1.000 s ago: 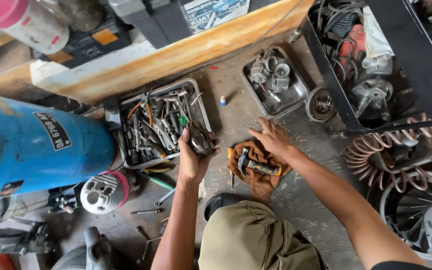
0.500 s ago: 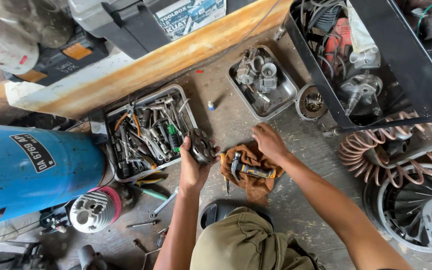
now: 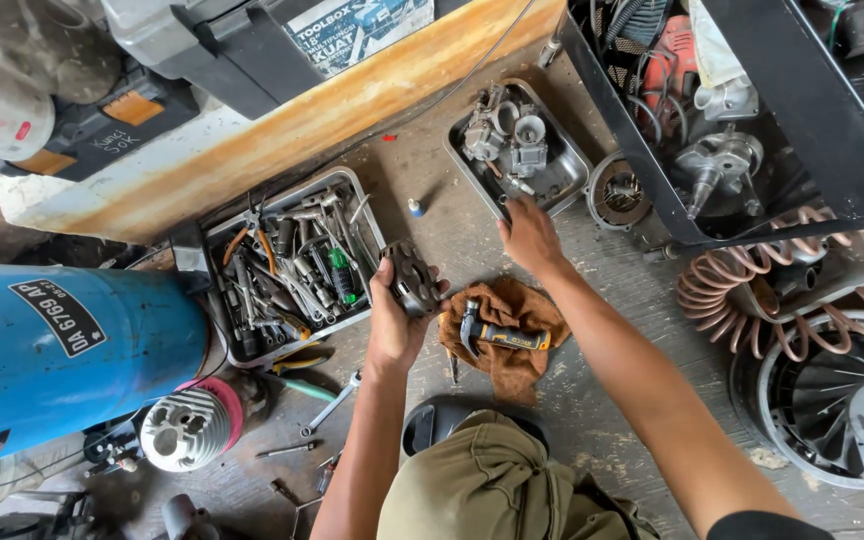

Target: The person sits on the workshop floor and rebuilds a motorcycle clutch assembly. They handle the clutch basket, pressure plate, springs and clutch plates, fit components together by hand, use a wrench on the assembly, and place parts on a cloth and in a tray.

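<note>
Now, left hand (image 3: pixel 397 320) fingers clamped on dark engine part (image 3: pixel 412 277), right hand (image 3: pixel 529 235) fingers spread at carburetor tray (image 3: pixel 572 170) rim.

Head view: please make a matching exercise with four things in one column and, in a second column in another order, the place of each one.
Things:
1. dark metal engine part
2. hammer with black and yellow handle
3. grey metal carburettor
4. green-handled screwdriver

Places:
A. lying on the brown rag
B. in the small metal tray that the right hand reaches to
C. held in the left hand
D. in the large tray of tools beside the blue cylinder

Pairs: 1-C, 2-A, 3-B, 4-D
</note>
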